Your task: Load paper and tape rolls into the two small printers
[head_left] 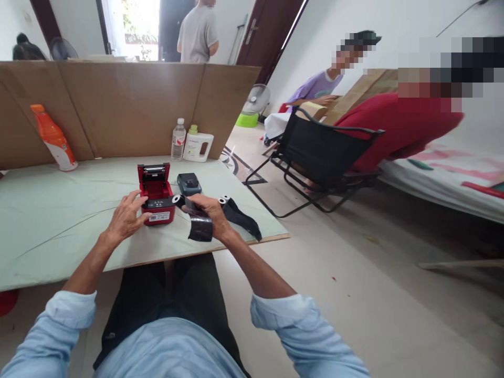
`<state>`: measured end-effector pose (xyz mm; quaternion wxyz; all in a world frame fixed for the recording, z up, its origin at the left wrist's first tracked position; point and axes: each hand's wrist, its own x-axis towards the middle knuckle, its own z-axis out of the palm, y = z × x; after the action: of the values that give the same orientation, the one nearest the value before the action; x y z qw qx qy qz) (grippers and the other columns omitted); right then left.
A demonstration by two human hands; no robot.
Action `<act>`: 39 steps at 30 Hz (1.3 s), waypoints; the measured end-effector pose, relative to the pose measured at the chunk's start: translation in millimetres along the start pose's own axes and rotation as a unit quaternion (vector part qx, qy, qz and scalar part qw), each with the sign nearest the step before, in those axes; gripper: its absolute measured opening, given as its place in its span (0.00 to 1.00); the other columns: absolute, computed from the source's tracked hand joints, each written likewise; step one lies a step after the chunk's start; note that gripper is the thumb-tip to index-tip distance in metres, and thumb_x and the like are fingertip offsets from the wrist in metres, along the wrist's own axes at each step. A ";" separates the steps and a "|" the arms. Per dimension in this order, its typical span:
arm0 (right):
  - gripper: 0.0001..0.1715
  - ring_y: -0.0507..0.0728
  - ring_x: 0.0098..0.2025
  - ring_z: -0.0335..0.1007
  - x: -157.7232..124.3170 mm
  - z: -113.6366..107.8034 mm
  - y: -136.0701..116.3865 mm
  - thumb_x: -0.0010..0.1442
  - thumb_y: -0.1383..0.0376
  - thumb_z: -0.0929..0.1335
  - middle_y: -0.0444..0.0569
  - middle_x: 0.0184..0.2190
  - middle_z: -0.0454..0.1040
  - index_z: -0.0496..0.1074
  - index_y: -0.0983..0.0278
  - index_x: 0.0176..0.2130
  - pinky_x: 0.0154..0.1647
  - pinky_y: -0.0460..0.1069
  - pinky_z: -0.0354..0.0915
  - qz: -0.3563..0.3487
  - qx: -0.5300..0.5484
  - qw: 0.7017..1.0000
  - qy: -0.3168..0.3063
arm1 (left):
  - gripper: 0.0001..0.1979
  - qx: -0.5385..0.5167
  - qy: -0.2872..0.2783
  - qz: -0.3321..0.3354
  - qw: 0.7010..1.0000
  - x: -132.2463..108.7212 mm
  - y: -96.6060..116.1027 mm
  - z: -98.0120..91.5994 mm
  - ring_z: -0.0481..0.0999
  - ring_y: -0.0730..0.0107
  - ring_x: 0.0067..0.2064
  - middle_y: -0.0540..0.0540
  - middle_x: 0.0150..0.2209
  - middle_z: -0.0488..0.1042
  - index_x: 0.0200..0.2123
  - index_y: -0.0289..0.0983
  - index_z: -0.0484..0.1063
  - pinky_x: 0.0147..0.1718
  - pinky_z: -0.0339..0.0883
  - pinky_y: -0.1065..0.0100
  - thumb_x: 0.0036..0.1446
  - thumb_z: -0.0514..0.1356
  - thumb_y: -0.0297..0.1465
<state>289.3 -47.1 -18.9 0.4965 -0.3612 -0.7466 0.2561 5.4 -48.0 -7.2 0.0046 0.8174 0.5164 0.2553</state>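
A small red printer (156,197) with its lid open stands on the pale green table (59,210). My left hand (126,216) rests against the printer's left side, fingers spread over its front edge. My right hand (210,214) is closed on a black ribbon (200,224) wound on white-ended spools; one spool (177,200) sits by the printer's right corner, and the ribbon's other end (242,216) trails over the table to the right. A small dark device (189,184) lies just behind the ribbon.
An orange bottle (54,137), a water bottle (178,139) and a white jug (197,146) stand before a cardboard wall (126,105). A black folding chair (318,157) is at right. Two seated people work near a bed; a third person stands at the doorway.
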 end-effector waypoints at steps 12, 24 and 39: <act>0.11 0.55 0.34 0.69 45.1 13.5 35.7 0.60 0.59 0.72 0.46 0.31 0.75 0.81 0.64 0.37 0.38 0.50 0.64 -0.019 -0.004 0.999 -0.030 | 0.22 -0.032 -0.058 0.054 0.996 8.8 -7.1 10.0 0.71 0.48 0.59 0.37 0.61 0.74 0.59 0.38 0.72 0.61 0.65 0.46 0.62 0.62 0.32; 0.15 0.58 0.42 0.75 73.3 19.9 20.8 0.58 0.70 0.69 0.50 0.39 0.81 0.82 0.63 0.43 0.45 0.50 0.66 -0.084 -0.144 0.978 -0.129 | 0.16 -0.046 -0.083 0.064 0.993 10.4 2.6 1.6 0.72 0.51 0.47 0.38 0.48 0.77 0.50 0.36 0.74 0.51 0.66 0.52 0.58 0.62 0.27; 0.15 0.60 0.44 0.75 87.8 39.1 24.5 0.61 0.73 0.67 0.53 0.42 0.82 0.83 0.62 0.43 0.43 0.49 0.63 -0.064 -0.260 0.934 -0.236 | 0.19 -0.097 -0.063 0.007 0.993 41.2 -5.5 -2.3 0.77 0.56 0.49 0.41 0.49 0.82 0.52 0.38 0.78 0.55 0.70 0.54 0.58 0.60 0.29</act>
<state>238.4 36.6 -2.9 0.2098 -0.3585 -0.9043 0.0989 13.7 -11.1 10.3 0.1140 0.8311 0.4823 0.2524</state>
